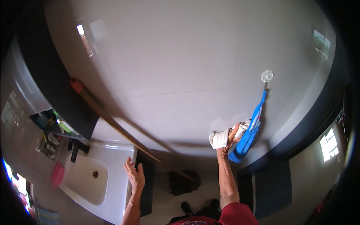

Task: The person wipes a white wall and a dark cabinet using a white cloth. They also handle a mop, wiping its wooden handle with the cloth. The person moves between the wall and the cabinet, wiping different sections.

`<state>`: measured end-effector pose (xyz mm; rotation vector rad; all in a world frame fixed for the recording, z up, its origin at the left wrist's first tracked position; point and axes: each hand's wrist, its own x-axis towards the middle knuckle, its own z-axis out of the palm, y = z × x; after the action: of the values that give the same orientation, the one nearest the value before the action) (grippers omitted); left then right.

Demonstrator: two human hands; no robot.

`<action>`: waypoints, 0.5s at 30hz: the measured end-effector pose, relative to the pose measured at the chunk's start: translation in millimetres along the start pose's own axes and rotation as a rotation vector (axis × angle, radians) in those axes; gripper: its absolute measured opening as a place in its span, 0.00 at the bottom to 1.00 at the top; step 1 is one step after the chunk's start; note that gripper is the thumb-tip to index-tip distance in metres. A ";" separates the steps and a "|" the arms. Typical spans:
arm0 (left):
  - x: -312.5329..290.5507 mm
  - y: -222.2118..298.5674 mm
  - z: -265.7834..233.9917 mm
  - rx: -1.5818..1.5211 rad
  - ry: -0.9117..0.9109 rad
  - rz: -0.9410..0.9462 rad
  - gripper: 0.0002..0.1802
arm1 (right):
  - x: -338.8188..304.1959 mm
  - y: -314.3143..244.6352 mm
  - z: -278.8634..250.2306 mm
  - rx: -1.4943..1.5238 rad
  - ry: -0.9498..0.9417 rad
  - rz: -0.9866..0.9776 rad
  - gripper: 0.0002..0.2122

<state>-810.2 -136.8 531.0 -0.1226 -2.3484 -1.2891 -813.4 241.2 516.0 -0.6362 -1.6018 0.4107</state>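
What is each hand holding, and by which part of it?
The right hand grips a bunched white cloth around its middle, with cloth showing on either side. The left hand holds nothing.

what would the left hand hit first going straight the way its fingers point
Probably the slanting wooden pole in front of the wall, though depth is unclear and the left hand might pass it.
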 end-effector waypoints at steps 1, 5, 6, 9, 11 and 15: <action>-4.8 6.5 -5.4 0.015 -0.014 -0.010 0.31 | 4.1 -14.7 3.2 0.033 -0.017 -0.019 0.33; -7.9 28.3 -17.4 0.027 -0.057 0.011 0.29 | 30.3 -82.0 13.7 -0.067 -0.041 -0.333 0.20; -6.3 30.8 -16.5 0.022 -0.069 0.037 0.29 | 42.4 -102.3 11.2 -0.047 -0.029 -0.397 0.19; -5.9 40.2 -13.3 -0.030 -0.074 0.018 0.25 | 59.3 -147.2 14.5 -0.047 -0.019 -0.558 0.15; -7.4 46.4 -5.9 -0.087 -0.087 0.001 0.23 | 55.8 -160.2 32.8 0.083 -0.054 -0.693 0.11; -15.7 45.6 8.7 -0.134 -0.120 0.014 0.21 | 29.7 -182.4 44.8 -0.034 -0.122 -1.060 0.16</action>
<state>-786.0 -102.1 555.8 -0.2649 -2.3540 -1.4700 -888.5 121.6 643.3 0.2666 -1.8228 -0.3722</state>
